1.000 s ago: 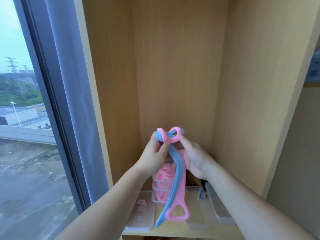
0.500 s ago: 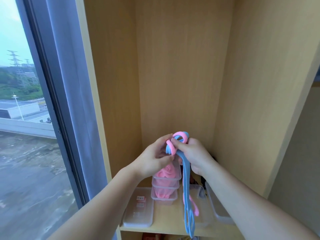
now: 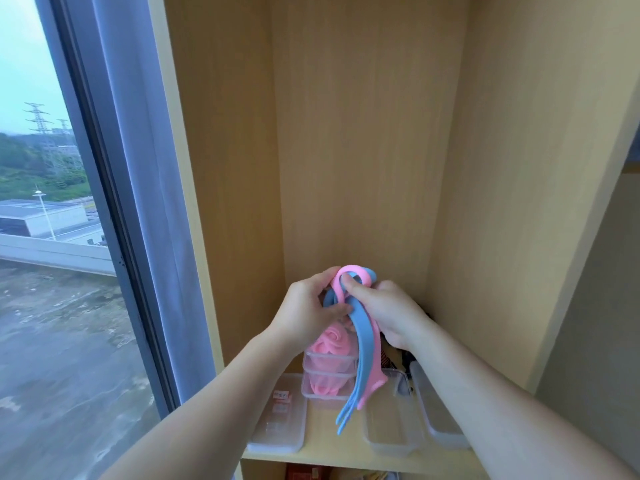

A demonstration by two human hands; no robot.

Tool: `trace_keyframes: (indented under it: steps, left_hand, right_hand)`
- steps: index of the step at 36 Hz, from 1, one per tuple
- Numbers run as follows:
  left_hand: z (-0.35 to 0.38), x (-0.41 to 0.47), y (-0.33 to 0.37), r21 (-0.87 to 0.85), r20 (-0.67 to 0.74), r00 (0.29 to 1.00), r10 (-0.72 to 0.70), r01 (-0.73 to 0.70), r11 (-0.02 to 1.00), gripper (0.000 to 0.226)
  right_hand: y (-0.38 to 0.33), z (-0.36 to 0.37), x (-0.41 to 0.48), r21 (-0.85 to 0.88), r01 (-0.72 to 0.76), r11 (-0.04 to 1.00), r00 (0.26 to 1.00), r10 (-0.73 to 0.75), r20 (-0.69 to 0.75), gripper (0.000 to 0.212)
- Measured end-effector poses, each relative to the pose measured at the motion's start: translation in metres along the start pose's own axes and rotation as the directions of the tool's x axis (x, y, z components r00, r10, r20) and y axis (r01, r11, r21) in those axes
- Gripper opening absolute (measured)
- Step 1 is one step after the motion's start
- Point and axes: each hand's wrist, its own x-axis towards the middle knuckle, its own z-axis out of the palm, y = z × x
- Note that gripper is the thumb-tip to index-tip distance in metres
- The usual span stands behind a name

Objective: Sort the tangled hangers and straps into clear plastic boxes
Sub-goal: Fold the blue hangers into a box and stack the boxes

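Two smooth, flat, rubbery bands are held twisted together above a pale wood-grain shelf (image 3: pixel 332 457). The pink strap (image 3: pixel 350 270) forms a rounded loop at the top; the blue strap (image 3: pixel 363 344) winds through it and hangs down in a long curve, its lower end splitting into a narrow loop; a pink end shows just beside that.

The left hand (image 3: pixel 308 310) curls round the knot, thumb pressed on the blue strap. The right hand (image 3: pixel 391 315) pinches the pink strap, forefinger hooked into the loop. Both straps hang in the air in front of the boxes, touching none of them.

Containers: two stacked boxes (image 3: pixel 325 397) of clear plastic stand at the back of the shelf, each holding coiled pink straps, the upper one heaped above its rim; a flat labelled box (image 3: pixel 277 424) lies to their left; a shallow clear box (image 3: pixel 391 433) lies to their right, with nothing visible in it; another clear box (image 3: pixel 440 422) lies beyond that, partly hidden by the forearm. Dark items behind the right wrist cannot be made out. A grey-framed window (image 3: pixel 114 202) stands left of the cabinet.
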Motion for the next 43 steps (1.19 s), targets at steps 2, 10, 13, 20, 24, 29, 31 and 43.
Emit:
trace_keyframes:
  steps: [2,10,13,20,24,29,31,43]
  left_hand:
    - [0.002,-0.001,0.000,0.068,-0.025,0.999,0.033,-0.031,0.997,0.053]
    - [-0.006,0.001,0.000,-0.016,0.197,0.979,-0.051,0.056,0.998,0.061]
    - [-0.013,0.004,0.013,-0.206,0.223,0.961,-0.160,0.207,0.956,0.046]
    - [-0.014,0.005,0.015,-0.092,0.254,0.953,-0.166,0.195,0.977,0.024]
    - [-0.004,0.003,0.014,0.012,0.074,0.995,-0.067,0.066,0.998,0.015]
    - [0.000,0.003,0.009,0.183,-0.038,0.998,0.056,-0.048,0.982,0.011]
    - [0.001,0.002,0.010,0.249,-0.035,0.994,0.104,-0.092,0.964,0.012]
    - [0.002,-0.002,0.021,0.122,0.079,0.997,-0.013,0.003,0.993,0.040]
  right_hand:
    - [0.000,-0.001,-0.001,-0.025,-0.020,0.999,1.000,0.020,-0.013,0.048]
    - [0.004,-0.007,-0.010,-0.005,0.081,0.997,0.997,-0.081,0.012,0.026]
    - [0.005,-0.009,-0.015,-0.044,0.177,0.983,0.983,-0.175,0.058,0.022]
    - [0.005,-0.010,-0.018,-0.031,0.171,0.985,0.977,-0.165,0.133,0.015]
    - [0.004,-0.013,-0.015,0.115,0.015,0.993,0.987,-0.033,0.155,0.027]
    - [0.001,-0.018,-0.022,0.120,-0.047,0.992,0.962,0.013,0.273,0.040]
    - [-0.001,-0.019,-0.025,0.116,-0.050,0.992,0.951,0.012,0.310,0.048]
    - [0.002,-0.013,-0.029,0.207,0.084,0.975,0.994,-0.095,0.046,0.031]
